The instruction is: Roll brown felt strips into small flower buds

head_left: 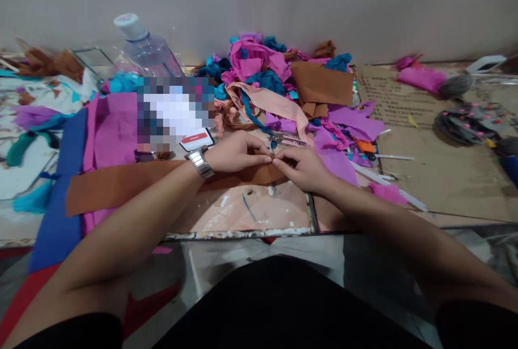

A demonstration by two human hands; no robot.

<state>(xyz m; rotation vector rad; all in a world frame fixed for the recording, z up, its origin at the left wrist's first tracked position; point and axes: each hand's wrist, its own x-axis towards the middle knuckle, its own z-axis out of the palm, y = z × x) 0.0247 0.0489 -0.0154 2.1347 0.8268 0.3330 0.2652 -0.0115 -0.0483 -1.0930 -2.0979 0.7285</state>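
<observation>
A long brown crepe paper strip (121, 184) lies across a low glass work surface (243, 219). My left hand (237, 154), with a metal watch on the wrist, pinches the right end of the strip. My right hand (301, 168) pinches the same end from the other side, and the fingertips of both hands meet over the paper. Both hands are closed on the strip. Small scissors (283, 138) lie just beyond my fingers.
A heap of pink, purple, blue and brown paper scraps (275, 79) fills the back. A clear plastic bottle (148, 49) lies at back left. An orange craft knife (366, 148) rests right of my hands. Cardboard (424, 176) and a coil of dark wire (465, 122) sit on the right.
</observation>
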